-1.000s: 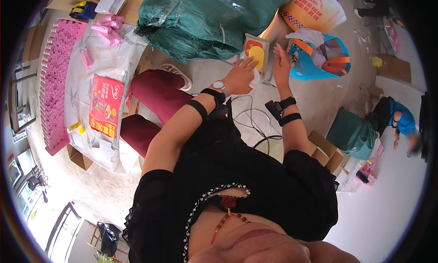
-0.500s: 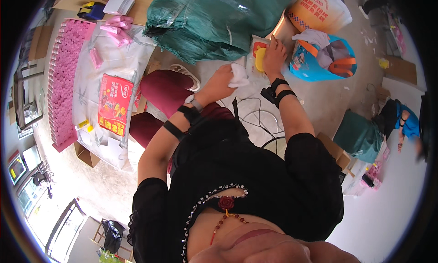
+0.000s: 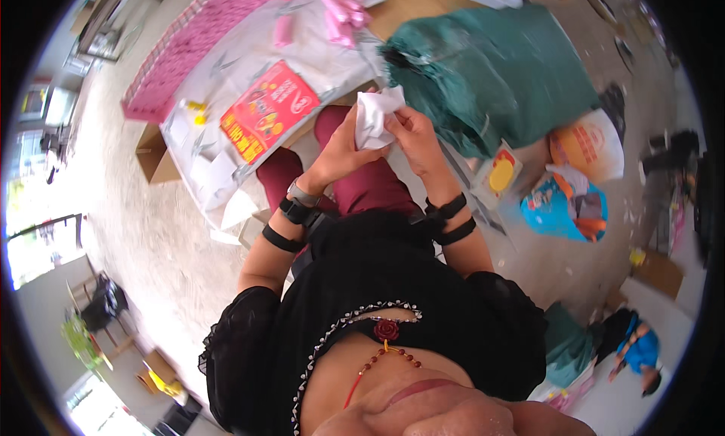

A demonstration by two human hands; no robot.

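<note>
In front of me, above my knees, I hold a white crumpled sheet [image 3: 374, 120] with both hands. It looks like thin paper or tissue; I cannot make out which. My left hand [image 3: 337, 150] is closed on its left side. The fingers of my right hand [image 3: 414, 137] pinch its right edge. Just left of my hands lies a red and yellow printed package [image 3: 270, 109] on the covered table [image 3: 202, 136]. A large green sack [image 3: 498, 69] bulges beyond my right hand. Black straps circle both forearms.
Small pink packets [image 3: 340, 19] lie at the table's far end, beside a long pink row [image 3: 177, 54] of packed items. To my right stand a box with a yellow oval [image 3: 501, 175], a blue bag [image 3: 545, 209] and an orange-white bag [image 3: 589, 145]. Another person [image 3: 642, 344] is at far right.
My right hand has left the yellow-topped box and now grips the white sheet with my left hand. The view has turned toward the table on the left.
</note>
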